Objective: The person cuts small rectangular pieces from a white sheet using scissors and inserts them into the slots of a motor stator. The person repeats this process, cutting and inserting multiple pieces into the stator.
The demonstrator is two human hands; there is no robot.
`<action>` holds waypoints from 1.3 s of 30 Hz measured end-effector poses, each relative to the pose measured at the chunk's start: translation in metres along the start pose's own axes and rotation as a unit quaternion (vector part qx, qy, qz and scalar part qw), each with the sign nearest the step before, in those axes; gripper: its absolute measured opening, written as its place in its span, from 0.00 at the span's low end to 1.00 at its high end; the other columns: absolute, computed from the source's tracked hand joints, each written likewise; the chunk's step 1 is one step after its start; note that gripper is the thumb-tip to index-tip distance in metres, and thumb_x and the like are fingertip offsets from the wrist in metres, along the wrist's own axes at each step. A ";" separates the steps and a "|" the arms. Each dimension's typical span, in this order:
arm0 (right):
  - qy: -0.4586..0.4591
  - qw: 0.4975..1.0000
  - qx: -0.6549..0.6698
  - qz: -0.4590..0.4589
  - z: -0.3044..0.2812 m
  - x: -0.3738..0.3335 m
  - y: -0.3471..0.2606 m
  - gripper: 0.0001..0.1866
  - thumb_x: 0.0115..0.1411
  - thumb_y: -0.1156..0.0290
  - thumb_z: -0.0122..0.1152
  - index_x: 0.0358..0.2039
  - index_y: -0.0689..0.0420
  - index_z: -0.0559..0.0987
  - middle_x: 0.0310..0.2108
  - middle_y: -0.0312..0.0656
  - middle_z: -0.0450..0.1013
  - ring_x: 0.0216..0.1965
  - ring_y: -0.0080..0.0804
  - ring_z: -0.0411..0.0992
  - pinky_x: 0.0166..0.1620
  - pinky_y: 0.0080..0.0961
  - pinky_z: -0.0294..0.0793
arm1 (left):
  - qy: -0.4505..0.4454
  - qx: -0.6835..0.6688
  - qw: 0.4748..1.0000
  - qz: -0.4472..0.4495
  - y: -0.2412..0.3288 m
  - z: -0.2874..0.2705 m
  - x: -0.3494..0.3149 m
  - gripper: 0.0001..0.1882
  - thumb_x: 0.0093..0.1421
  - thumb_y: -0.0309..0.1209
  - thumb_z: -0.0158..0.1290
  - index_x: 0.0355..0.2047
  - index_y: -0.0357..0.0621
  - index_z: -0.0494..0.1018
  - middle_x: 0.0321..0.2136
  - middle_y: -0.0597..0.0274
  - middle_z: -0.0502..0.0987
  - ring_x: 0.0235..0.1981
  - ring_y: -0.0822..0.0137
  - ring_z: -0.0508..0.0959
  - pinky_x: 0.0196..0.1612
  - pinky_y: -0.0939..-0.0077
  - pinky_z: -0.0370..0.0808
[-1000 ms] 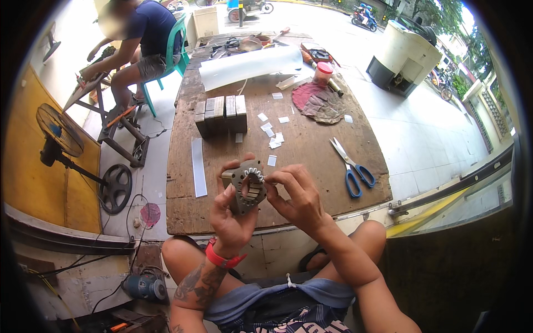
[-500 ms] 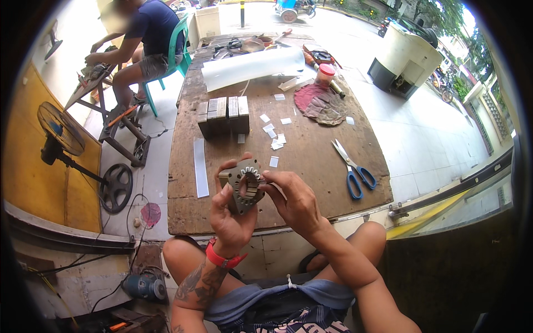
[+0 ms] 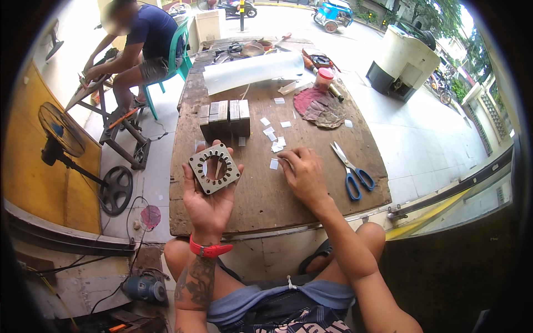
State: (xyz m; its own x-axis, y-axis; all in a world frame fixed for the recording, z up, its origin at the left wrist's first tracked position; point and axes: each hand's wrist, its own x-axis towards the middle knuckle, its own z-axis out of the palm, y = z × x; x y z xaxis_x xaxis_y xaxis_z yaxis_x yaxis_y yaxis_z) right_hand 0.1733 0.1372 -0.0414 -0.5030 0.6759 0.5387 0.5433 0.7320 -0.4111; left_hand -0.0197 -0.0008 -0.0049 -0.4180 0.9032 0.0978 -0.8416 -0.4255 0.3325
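Person's own body, seen from above. Left forearm (image 3: 195,280): bare, no sleeve, with a dark tattoo of curling, patterned shapes covering much of its visible surface. Left wrist: a red band (image 3: 209,249), strap-like, with a pointed flap projecting to one side. Left hand (image 3: 210,202): bare, no glove or ring visible. Right forearm (image 3: 347,250): bare, unmarked, no sleeve or band. Right hand (image 3: 302,176): bare, no glove. Lap: a blue-grey cloth (image 3: 277,299) bunched across the waist, with a small white cord or tie at its upper edge; below it, a dark garment printed with pale lettering and shapes. Both knees are bare.
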 end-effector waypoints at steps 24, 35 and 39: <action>-0.038 0.937 0.346 0.037 -0.051 -0.027 -0.066 0.12 0.61 0.82 0.69 0.46 0.59 0.84 0.39 0.42 0.79 0.39 0.31 0.79 0.43 0.26 0.79 | -0.034 0.101 0.994 0.014 -0.032 0.003 -0.016 0.32 0.73 0.49 0.46 0.68 0.39 0.61 0.64 0.36 0.68 0.68 0.48 0.69 0.72 0.56 0.66; 0.069 0.978 0.154 -0.123 -0.045 -0.021 -0.056 0.15 0.53 0.80 0.74 0.42 0.58 0.82 0.38 0.44 0.78 0.38 0.40 0.79 0.40 0.32 0.80 | -0.070 0.152 0.986 0.008 -0.048 0.011 -0.030 0.33 0.73 0.50 0.45 0.69 0.41 0.58 0.65 0.40 0.67 0.68 0.50 0.69 0.71 0.56 0.66; 0.038 0.977 0.137 -0.157 -0.040 -0.026 -0.061 0.17 0.55 0.79 0.73 0.45 0.58 0.81 0.40 0.43 0.77 0.41 0.42 0.77 0.42 0.35 0.80 | -0.077 0.170 0.982 0.024 -0.048 0.011 -0.031 0.33 0.72 0.49 0.45 0.69 0.41 0.58 0.65 0.41 0.66 0.69 0.50 0.68 0.71 0.56 0.67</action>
State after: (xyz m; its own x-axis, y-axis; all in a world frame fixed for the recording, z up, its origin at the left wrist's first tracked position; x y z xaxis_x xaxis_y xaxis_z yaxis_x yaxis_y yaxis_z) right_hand 0.1801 0.0716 -0.0005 -0.5588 0.4135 0.7189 0.1640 0.9048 -0.3930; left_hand 0.0377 -0.0076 -0.0132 -0.3768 0.8911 0.2528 -0.6480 -0.4486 0.6155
